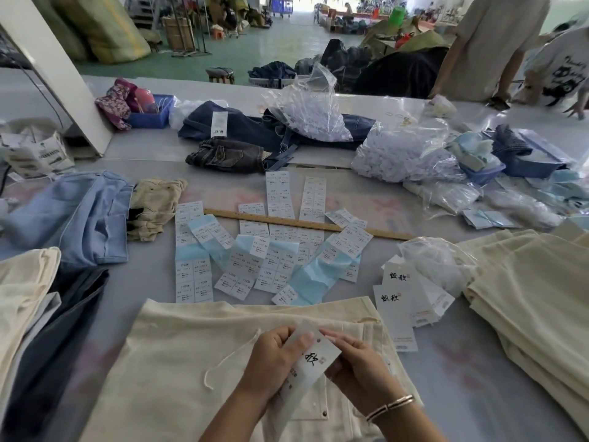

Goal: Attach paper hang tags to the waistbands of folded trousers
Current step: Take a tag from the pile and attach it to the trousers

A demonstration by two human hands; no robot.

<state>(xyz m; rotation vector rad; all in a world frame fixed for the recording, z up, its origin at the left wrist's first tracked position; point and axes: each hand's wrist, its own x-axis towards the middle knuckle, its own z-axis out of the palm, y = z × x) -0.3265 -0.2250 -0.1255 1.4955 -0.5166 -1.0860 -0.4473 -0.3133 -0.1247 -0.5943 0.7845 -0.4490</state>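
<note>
I see a white rectangular paper hang tag (314, 362) with black brush lettering, tilted above folded cream cotton trousers (178, 362) lying flat; a thin white string (229, 358), possibly the tag's, trails across them.

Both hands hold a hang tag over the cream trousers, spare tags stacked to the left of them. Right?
Not quite. In the head view the left hand and right hand do hold a hang tag over the cream trousers, but the spare tags are stacked to the right of the trousers, not the left.
</note>
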